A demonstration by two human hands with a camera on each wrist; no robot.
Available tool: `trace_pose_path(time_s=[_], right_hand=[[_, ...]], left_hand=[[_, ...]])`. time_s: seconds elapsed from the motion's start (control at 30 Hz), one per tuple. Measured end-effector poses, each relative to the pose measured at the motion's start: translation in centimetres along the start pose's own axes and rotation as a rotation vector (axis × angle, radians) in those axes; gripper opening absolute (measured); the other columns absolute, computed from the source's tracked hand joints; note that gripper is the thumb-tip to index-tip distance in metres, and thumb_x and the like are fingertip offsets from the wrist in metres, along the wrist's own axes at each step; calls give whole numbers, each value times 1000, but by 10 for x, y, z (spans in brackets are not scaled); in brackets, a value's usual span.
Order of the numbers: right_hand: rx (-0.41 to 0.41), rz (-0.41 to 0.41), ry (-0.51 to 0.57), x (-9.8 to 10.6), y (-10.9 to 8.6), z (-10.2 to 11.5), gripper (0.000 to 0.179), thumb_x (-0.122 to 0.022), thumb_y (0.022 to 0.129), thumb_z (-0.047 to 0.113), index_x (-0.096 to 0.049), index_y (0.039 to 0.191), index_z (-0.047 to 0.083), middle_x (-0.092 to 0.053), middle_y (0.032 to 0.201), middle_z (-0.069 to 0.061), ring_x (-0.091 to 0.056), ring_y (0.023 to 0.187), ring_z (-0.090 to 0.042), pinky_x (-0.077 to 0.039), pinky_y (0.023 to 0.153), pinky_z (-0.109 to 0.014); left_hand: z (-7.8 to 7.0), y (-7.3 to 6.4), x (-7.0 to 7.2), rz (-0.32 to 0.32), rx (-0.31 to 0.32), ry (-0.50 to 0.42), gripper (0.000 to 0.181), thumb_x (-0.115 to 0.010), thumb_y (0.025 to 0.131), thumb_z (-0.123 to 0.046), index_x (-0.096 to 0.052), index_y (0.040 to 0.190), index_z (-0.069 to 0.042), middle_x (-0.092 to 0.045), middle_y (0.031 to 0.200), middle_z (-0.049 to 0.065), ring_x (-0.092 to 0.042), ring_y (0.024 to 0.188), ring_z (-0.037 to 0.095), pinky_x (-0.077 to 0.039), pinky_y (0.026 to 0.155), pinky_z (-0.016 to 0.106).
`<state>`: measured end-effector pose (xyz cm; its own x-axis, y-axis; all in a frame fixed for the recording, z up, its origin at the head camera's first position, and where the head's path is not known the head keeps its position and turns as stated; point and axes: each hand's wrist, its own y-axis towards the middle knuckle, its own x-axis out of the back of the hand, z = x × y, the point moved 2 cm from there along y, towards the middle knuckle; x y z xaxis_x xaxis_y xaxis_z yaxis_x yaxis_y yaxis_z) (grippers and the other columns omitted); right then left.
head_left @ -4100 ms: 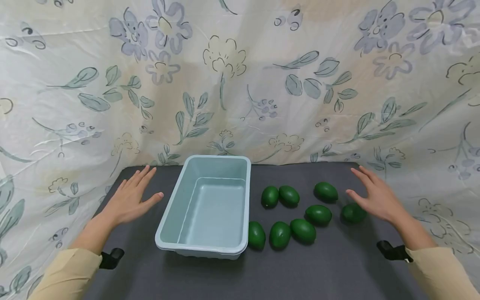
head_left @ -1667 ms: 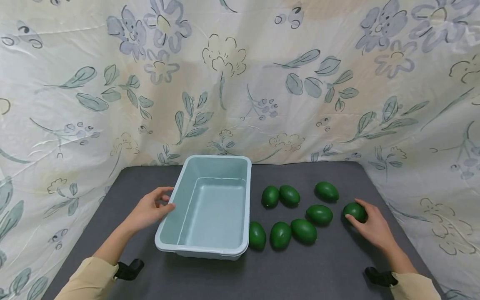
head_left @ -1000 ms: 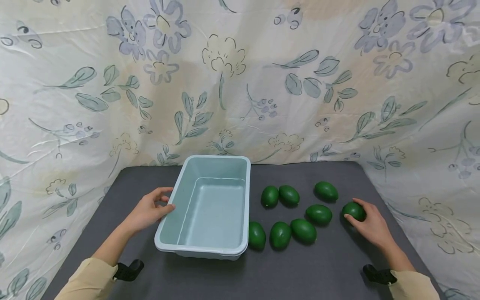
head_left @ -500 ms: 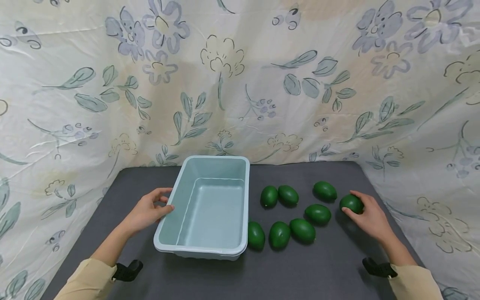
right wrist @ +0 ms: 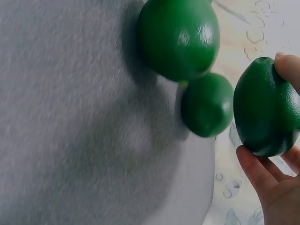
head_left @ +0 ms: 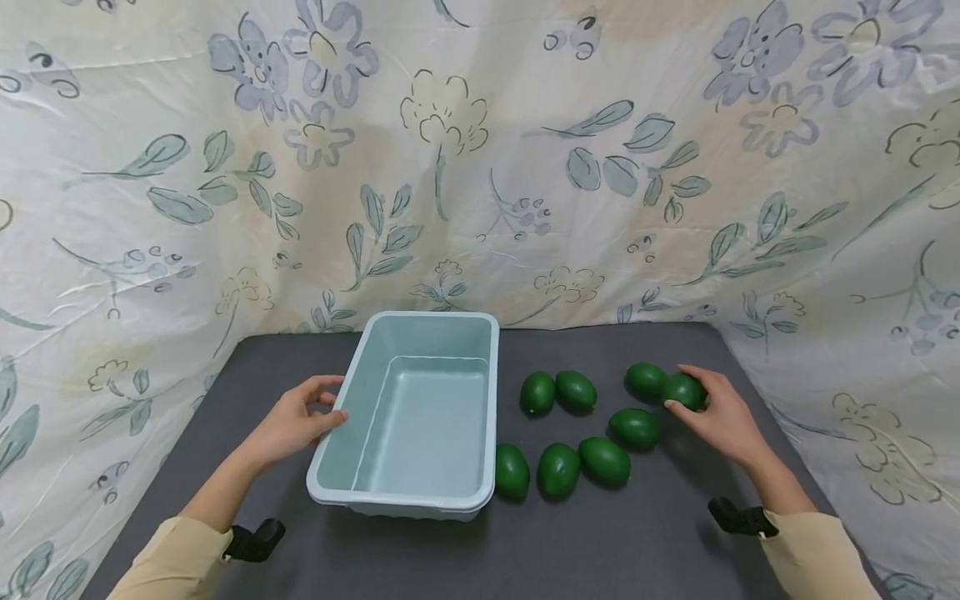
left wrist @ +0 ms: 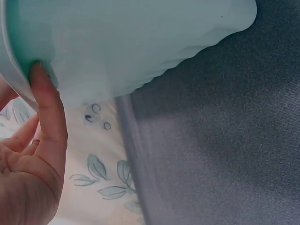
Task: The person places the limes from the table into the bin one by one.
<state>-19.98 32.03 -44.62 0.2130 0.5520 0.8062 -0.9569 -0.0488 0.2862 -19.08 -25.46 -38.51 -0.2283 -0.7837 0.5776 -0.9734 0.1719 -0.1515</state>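
My left hand (head_left: 294, 423) pinches the left rim of a pale blue-green plastic tub (head_left: 408, 500), thumb over the inside and fingers outside. In the left wrist view the thumb presses the tub wall (left wrist: 108, 47). My right hand (head_left: 723, 417) grips a dark green oval fruit (head_left: 684, 391) between thumb and fingers. The right wrist view shows this held fruit (right wrist: 262, 108) raised off the table, with two other fruits beyond it. One like it (head_left: 646, 381) lies just left of the held one, overlapping it in the head view.
Several more green fruits lie on the dark grey table (head_left: 600, 550) right of the tub, including a pair (head_left: 576, 392) at the back and one (head_left: 512, 472) against its side. A flowered cloth (head_left: 480, 208) hangs behind the table.
My right hand came down, took hold of the rightmost fruit, raised it and carried it left and back. My left hand moved right and took the tub's rim. The tub stays put.
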Motion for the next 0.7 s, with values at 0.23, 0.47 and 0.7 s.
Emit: trace_pose_path(time_s=[0.23, 0.47, 0.7], right_hand=[[23, 23, 21, -9, 7, 14, 62, -66, 85, 32, -42, 133, 1, -41, 124, -27, -47, 90, -30, -38, 65, -37], [43, 43, 38, -19, 16, 28, 61, -66, 85, 31, -42, 134, 2, -40, 125, -25, -48, 93, -31, -40, 67, -39], [48, 76, 72, -24, 19, 43, 62, -66, 85, 31, -41, 135, 4, -39, 127, -25, -49, 96, -33, -42, 69, -41]], left_hand=[[-1, 0, 0, 2, 8, -10, 60, -62, 87, -14, -32, 138, -3, -52, 106, 19, -60, 68, 21, -51, 58, 34], [0, 0, 1, 7, 14, -40, 60, -63, 87, -14, -32, 138, -4, -50, 107, 20, -61, 72, 21, -51, 60, 36], [2, 1, 1, 14, 25, -39, 61, -63, 87, -16, -32, 139, -5, -50, 108, 19, -61, 71, 21, -51, 60, 35]])
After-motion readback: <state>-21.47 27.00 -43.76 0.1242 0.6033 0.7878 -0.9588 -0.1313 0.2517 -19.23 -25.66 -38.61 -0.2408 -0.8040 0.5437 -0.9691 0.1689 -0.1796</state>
